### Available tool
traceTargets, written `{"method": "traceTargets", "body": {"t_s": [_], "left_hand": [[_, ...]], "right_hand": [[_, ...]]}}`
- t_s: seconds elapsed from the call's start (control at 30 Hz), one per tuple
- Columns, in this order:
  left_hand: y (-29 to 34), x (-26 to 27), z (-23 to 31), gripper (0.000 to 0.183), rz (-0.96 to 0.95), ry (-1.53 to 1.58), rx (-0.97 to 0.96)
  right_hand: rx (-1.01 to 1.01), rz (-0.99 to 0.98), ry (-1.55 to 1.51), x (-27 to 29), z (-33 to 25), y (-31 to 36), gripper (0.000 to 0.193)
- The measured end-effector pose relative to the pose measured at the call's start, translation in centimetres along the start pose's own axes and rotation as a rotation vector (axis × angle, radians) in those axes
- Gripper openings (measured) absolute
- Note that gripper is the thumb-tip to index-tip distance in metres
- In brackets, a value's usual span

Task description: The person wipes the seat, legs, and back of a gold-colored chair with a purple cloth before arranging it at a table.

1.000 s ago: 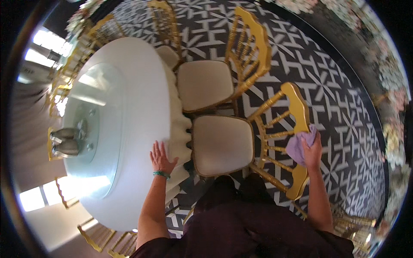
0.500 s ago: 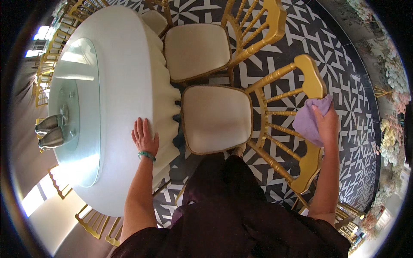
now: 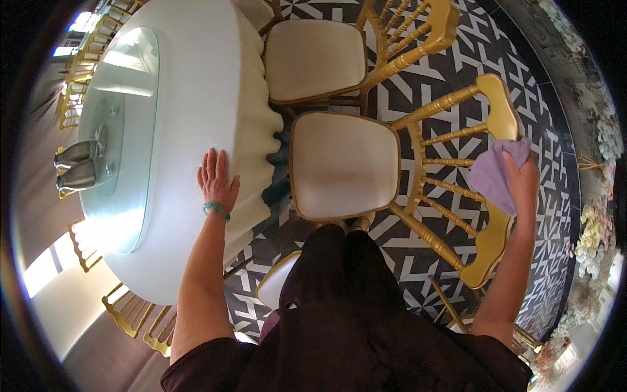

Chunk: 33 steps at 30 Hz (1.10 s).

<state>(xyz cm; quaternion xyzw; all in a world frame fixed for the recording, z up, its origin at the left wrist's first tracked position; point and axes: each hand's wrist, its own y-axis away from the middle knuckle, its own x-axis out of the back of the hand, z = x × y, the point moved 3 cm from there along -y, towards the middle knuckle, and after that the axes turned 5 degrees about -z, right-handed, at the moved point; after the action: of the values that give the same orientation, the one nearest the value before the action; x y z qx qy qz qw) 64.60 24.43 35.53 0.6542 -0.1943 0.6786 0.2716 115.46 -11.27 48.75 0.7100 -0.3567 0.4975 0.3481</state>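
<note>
My right hand [image 3: 522, 181] grips a purple cloth [image 3: 491, 175], pressed against the top rail of a gold chair back [image 3: 491, 245]. The cloth drapes over the rail's middle and hides part of it. This chair has turned spindles and a white padded seat [image 3: 346, 164] in front of me. On the left, my left hand [image 3: 218, 179] lies flat on the white tablecloth [image 3: 189, 98], fingers stretched out and holding nothing. A green bracelet [image 3: 217, 209] circles that wrist.
A glass turntable [image 3: 134, 163] rests on the round table, with two metallic jugs [image 3: 76, 175] at its far side. A second gold chair [image 3: 316, 60] stands just beyond the first. Pale flowers [image 3: 591, 242] line the right edge over a black-and-white patterned floor [image 3: 450, 78].
The whole view has shifted slightly, with the chairs lower-right to upper-right in the picture. My right hand and the cloth stay on the same chair's top rail; my left hand remains on the table.
</note>
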Motion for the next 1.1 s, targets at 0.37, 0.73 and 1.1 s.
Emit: {"method": "traceTargets", "body": {"t_s": [0.37, 0.73, 1.1], "left_hand": [[-0.4, -0.4, -0.2, 0.072, -0.01, 0.0, 0.043], [-0.3, -1.3, -0.7, 0.072, -0.002, -0.037, -0.034], [-0.5, -2.8, -1.5, 0.079, 0.052, -0.023, -0.108]], "right_hand": [[-0.136, 0.031, -0.073, 0.7, 7.9, 2.2, 0.052], [-0.1, 0.052, -0.051, 1.6, 9.1, -1.6, 0.053], [-0.19, 0.212, 0.365, 0.2, 7.4, -2.9, 0.051]]}}
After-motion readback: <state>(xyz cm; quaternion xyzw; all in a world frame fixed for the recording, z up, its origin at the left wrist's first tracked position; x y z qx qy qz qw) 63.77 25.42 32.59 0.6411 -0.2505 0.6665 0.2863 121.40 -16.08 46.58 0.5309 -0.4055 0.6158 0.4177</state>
